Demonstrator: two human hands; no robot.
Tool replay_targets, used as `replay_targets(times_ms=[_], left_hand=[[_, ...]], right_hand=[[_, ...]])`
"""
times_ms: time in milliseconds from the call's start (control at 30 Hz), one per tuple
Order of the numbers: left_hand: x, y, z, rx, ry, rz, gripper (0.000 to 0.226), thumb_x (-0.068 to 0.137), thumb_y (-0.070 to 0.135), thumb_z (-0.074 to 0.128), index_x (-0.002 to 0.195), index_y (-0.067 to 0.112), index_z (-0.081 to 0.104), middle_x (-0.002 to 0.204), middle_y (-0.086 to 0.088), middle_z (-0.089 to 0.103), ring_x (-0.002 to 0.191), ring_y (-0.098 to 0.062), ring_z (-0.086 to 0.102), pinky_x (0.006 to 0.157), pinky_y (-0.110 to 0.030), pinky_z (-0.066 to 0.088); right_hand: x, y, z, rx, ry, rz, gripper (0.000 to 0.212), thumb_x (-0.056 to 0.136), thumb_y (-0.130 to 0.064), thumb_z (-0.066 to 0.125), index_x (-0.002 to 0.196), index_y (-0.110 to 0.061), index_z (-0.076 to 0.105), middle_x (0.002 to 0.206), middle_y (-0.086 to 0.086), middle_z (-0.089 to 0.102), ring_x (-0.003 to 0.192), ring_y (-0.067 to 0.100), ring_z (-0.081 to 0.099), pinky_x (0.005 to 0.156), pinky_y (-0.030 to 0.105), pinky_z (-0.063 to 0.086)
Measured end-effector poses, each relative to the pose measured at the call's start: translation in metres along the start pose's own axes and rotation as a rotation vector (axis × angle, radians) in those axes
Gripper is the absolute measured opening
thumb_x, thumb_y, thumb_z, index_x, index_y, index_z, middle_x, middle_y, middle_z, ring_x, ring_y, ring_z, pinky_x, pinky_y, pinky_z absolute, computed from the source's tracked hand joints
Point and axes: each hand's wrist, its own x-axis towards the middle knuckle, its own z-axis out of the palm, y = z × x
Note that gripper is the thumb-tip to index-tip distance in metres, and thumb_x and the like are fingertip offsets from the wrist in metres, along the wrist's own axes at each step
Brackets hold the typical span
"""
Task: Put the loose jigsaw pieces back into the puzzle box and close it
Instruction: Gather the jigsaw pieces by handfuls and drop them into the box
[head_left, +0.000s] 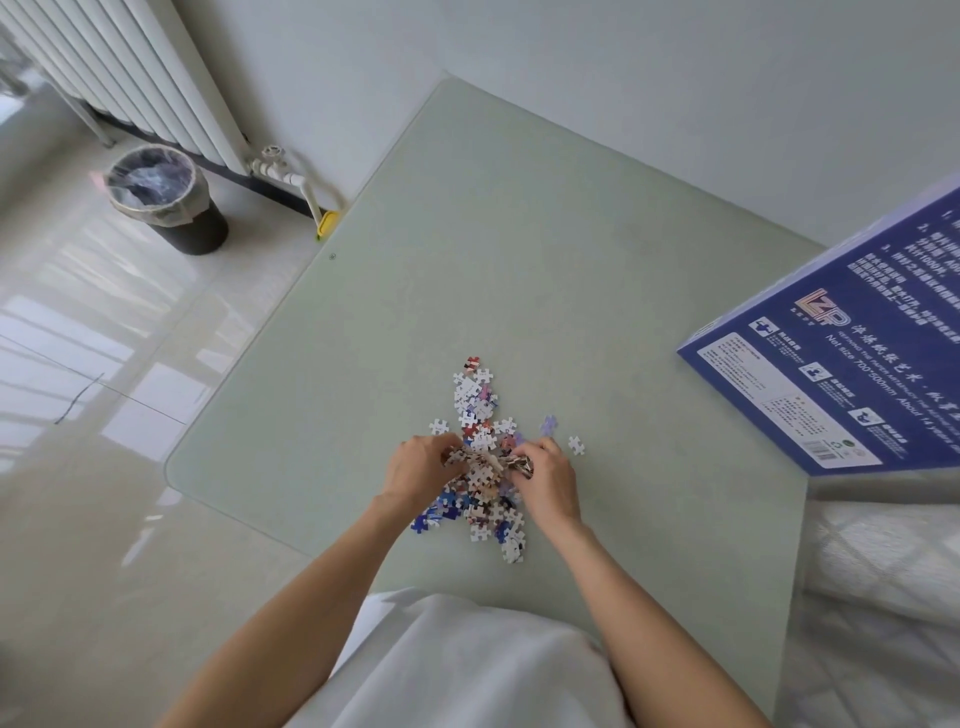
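A pale green table (519, 270) fills most of the view, seen from above by the person seated at its near edge. It stands on a glossy tiled floor (93, 415), with a white wall behind it. A white ribbed radiator (119, 67) runs along the far left wall, and a dark round bin (169, 200) lined with a clear bag stands on the floor below it.

At the right edge of the table lies the puzzle box (852, 343), a large flat blue carton with white print and a barcode panel facing up. It is tilted and partly cut off by the picture's edge; whether it is open cannot be told. It lies well apart from the pieces.

Two bare forearms reach forward from the bottom of the picture, over a white garment, and converge towards the table's centre. The left hand (421, 475) and the right hand (548, 483) sit close together, backs upward, fingers curled inward towards each other. Each hand is bunched around a small clump of pieces at the fingertips, gathered rather than pinched singly.

Between and beneath the hands lies the pile of loose jigsaw pieces (480, 415), mostly white backs with some blue and red faces, spread in a narrow strip running away from the person. A few single pieces (575, 445) lie just beside the pile on the right.
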Motion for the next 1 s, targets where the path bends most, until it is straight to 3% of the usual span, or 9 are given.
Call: replay_targets(times_ms=[133,233,333,400,500,567,733,833,1000], left_hand=[[0.001,0.002,-0.007,-0.009,-0.018,0.001,0.027,0.083,0.031,0.067,0.107,0.020,0.065,0.097,0.001,0.071,0.082,-0.014,0.067,0.081,-0.032,0.055],[0.001,0.001,-0.014,-0.018,-0.015,-0.018,0.025,0.082,0.029,0.068,0.104,0.018,0.066,0.095,-0.001,0.071,0.082,-0.015,0.066,0.081,-0.031,0.053],[0.002,0.005,-0.020,-0.046,0.000,-0.019,0.024,0.082,0.024,0.069,0.103,0.015,0.068,0.095,-0.002,0.071,0.083,-0.015,0.065,0.078,-0.023,0.050],[0.005,0.011,-0.022,-0.044,0.001,0.009,0.023,0.082,0.022,0.069,0.103,0.014,0.068,0.095,-0.003,0.071,0.081,-0.012,0.065,0.078,-0.020,0.049],[0.013,0.019,-0.024,0.019,-0.040,0.051,0.023,0.081,0.021,0.070,0.102,0.012,0.069,0.095,-0.003,0.072,0.080,-0.012,0.065,0.080,-0.021,0.051],[0.021,0.029,-0.024,0.096,-0.096,0.073,0.023,0.080,0.021,0.071,0.102,0.012,0.069,0.095,-0.003,0.072,0.080,-0.011,0.065,0.083,-0.021,0.050],[0.047,0.078,-0.031,0.224,-0.127,0.220,0.018,0.081,0.020,0.070,0.099,0.015,0.070,0.093,-0.002,0.072,0.077,-0.012,0.065,0.075,-0.020,0.049],[0.069,0.134,-0.044,0.211,-0.110,0.377,0.019,0.080,0.021,0.071,0.099,0.017,0.070,0.095,0.000,0.072,0.081,-0.012,0.067,0.080,-0.026,0.052],[0.091,0.254,-0.074,0.159,0.032,0.689,0.014,0.079,0.021,0.072,0.092,0.017,0.070,0.086,0.003,0.071,0.075,-0.013,0.066,0.068,-0.025,0.046]], right_hand=[[0.001,0.003,-0.007,0.040,0.038,-0.005,0.024,0.081,-0.015,0.070,0.105,-0.011,0.069,0.111,0.004,0.067,0.102,0.018,0.061,0.091,0.017,0.033],[-0.001,0.005,-0.015,0.054,0.031,-0.018,0.025,0.082,-0.016,0.070,0.107,-0.013,0.069,0.110,0.003,0.069,0.098,0.016,0.064,0.096,0.020,0.039],[-0.004,0.008,-0.028,0.052,0.037,-0.043,0.022,0.082,-0.014,0.070,0.104,-0.013,0.070,0.104,0.004,0.070,0.090,0.016,0.064,0.084,0.015,0.040],[-0.006,0.010,-0.041,0.055,0.037,-0.065,0.019,0.081,-0.014,0.071,0.101,-0.012,0.071,0.098,0.005,0.071,0.085,0.017,0.064,0.082,0.021,0.047],[-0.009,0.009,-0.076,0.040,0.037,-0.123,0.017,0.081,-0.015,0.071,0.098,-0.013,0.072,0.096,0.004,0.071,0.083,0.017,0.064,0.071,0.014,0.037],[-0.011,0.008,-0.114,0.067,0.067,-0.166,0.015,0.081,-0.016,0.071,0.095,-0.015,0.073,0.091,0.003,0.070,0.077,0.014,0.061,0.069,0.019,0.037],[-0.021,0.007,-0.241,0.156,0.319,-0.233,0.015,0.078,-0.015,0.075,0.093,-0.017,0.073,0.080,-0.007,0.067,0.064,-0.002,0.054,0.062,0.008,0.037],[-0.031,0.011,-0.312,0.165,0.520,-0.249,0.020,0.079,-0.017,0.074,0.098,-0.014,0.072,0.085,-0.009,0.066,0.073,0.001,0.057,0.067,0.007,0.040],[-0.033,0.035,-0.393,0.124,0.794,-0.291,0.017,0.083,-0.019,0.070,0.100,-0.017,0.072,0.092,-0.011,0.066,0.081,0.000,0.058,0.072,0.006,0.040]])
